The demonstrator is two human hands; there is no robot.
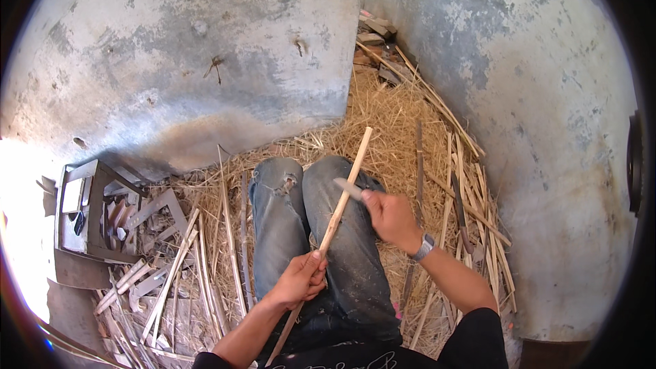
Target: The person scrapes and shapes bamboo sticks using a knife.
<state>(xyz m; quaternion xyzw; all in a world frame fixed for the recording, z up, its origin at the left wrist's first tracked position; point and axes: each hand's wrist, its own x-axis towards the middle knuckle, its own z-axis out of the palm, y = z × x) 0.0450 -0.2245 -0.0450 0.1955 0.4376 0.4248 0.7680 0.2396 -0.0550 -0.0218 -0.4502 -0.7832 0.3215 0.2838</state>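
Note:
A pale bamboo strip (pixel 339 207) slants over my jeans, from beside my left hip up past the knees. My left hand (pixel 305 277) is closed around its lower part, thumb on top. In my right hand (pixel 391 220) is a knife, its fingers wrapped round the handle, which they hide. The knife blade (pixel 349 188) points to the left and lies across the upper part of the strip, seemingly touching it. Both of my legs (pixel 307 195) are bent beneath the strip, with small shavings scattered on the denim.
Straw-like shavings (pixel 386 106) cover the floor ahead. Long strips (pixel 470 198) lie along the right wall (pixel 547 164); more strips (pixel 225 225) lie at my left. A wooden frame (pixel 96 212) stands among rubble at far left. Bricks (pixel 376 27) sit in the gap between walls.

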